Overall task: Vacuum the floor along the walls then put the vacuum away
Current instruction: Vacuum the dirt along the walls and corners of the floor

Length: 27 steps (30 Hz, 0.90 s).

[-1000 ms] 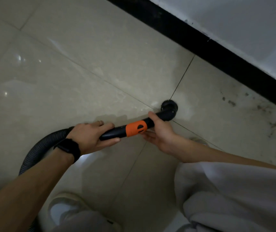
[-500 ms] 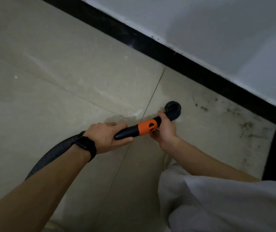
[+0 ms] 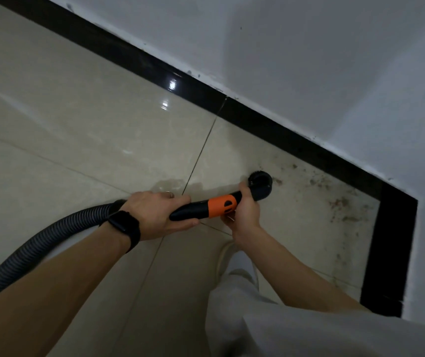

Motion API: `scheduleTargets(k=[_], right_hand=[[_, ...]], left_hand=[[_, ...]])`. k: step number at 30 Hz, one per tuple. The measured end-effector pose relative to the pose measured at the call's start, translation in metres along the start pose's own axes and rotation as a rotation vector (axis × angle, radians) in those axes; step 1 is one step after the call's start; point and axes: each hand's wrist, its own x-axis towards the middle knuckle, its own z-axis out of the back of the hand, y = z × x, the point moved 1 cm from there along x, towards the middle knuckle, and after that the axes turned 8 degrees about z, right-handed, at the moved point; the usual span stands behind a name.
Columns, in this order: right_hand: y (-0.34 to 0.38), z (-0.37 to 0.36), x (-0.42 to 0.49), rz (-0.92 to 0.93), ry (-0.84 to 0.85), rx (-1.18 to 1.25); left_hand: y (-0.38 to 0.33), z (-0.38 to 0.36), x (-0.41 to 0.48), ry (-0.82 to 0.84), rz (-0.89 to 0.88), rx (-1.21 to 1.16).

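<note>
We are finding the left hand [image 3: 154, 215] wrapping its fingers round the rear of the black vacuum wand [image 3: 191, 211], steering it against the drag of the ribbed hose [image 3: 39, 243]. The right hand [image 3: 247, 212] is clamping the wand just ahead of the orange collar [image 3: 221, 206], apparently pressing the round brush head [image 3: 260, 182] onto the tile. The head is sitting near the black baseboard [image 3: 283, 130], beside dirt specks [image 3: 335, 202] in the corner.

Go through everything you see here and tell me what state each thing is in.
Left hand, gripping the wand's rear end.
Right hand, gripping the wand behind the brush head.
Brush head, down on the tile, apart from the baseboard.
Hose, trailing off to the left.
Corner tile, speckled with dirt.
</note>
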Motion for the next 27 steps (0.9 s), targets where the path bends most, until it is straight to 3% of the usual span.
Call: scheduleTargets(k=[27], right_hand=[[0.031, -0.007, 0.044, 0.094, 0.008, 0.021]], left_hand=[[-0.013, 0.006, 0.038, -0.002, 0.062, -0.109]])
